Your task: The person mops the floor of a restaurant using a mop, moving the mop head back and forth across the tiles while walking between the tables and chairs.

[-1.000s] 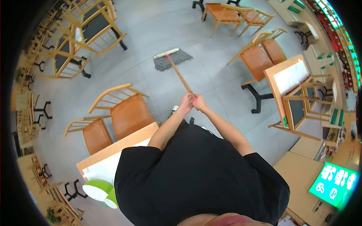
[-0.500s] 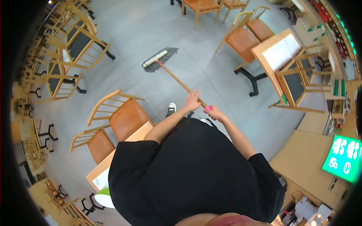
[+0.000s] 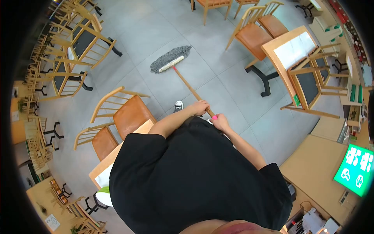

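Fingers of the left hand (image 3: 200, 107), splayed a half-second earlier, now wrap a mop's wooden handle (image 3: 188, 85) just ahead of the gripping right hand (image 3: 221, 122), apparently firming control, with the mop head (image 3: 170, 59) well beyond them on the floor (image 3: 233, 93), strands (image 3: 171, 54) fanned away.

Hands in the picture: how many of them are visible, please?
2: the left hand on the mop handle, nearer the mop head; the right hand beside the handle's pink part. I see no others.
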Demonstrator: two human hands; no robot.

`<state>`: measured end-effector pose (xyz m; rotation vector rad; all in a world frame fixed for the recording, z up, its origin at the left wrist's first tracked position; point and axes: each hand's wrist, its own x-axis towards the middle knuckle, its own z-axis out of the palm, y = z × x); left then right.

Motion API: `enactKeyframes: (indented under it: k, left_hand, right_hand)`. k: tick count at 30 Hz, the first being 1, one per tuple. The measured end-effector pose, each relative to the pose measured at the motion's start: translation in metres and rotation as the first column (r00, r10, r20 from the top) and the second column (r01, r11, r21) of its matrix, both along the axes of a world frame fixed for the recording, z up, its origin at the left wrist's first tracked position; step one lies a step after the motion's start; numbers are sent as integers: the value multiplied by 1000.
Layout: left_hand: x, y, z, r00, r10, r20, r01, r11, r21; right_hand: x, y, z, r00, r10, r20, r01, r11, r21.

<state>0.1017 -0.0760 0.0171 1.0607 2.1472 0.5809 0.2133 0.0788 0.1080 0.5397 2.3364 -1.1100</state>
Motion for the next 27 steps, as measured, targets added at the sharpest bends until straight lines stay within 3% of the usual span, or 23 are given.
enactKeyframes:
  k: [2, 5, 8, 11, 12, 14, 17, 20, 23, 25, 27]
  left_hand:
    - [-11, -14, 8, 984, 177, 17, -177, 984, 14]
    - [-38, -32, -3, 872, 456, 176, -477, 873, 101]
    - [-60, -51, 28, 485, 738, 470, -873, 444, 204]
    - [-85, -90, 53, 298, 716, 632, -950, 156, 271]
    - [-90, -103, 48, 293, 735, 612, -949, 147, 278]
    - [-108, -124, 36, 310, 764, 566, -941, 162, 297]
    - [-119, -143, 47, 463, 779, 424, -882, 455, 127]
    - [-110, -130, 33, 830, 557, -27, -556, 830, 31]
    - [-78, -99, 37, 911, 385, -150, -376, 922, 89]
    - [-58, -73, 41, 930, 293, -221, -264, 953, 150]
    - [-47, -40, 42, 961, 145, -234, -108, 980, 166]
  right_hand:
    - [-29, -13, -19, 999, 28, -17, -29, 999, -30]
    - [-91, -48, -19, 999, 41, 36, -37, 995, -94]
    - [-167, -88, 0, 994, 59, 91, -47, 990, -132]
    - [-244, -130, -16, 978, 200, 54, -189, 969, -160]
    - [-258, -142, -27, 966, 255, 34, -246, 954, -170]
    - [-266, -165, -26, 955, 290, 65, -280, 951, -135]
    - [-251, -170, -39, 971, 209, 117, -183, 963, -196]
    - [-209, -139, -46, 968, 180, 175, -136, 963, -234]
    - [-161, -86, -40, 973, 111, 202, -37, 941, -337]
    - [-126, -48, -6, 964, 80, 253, 6, 947, -321]
    - [-84, -11, 27, 964, 111, 242, -57, 973, -222]
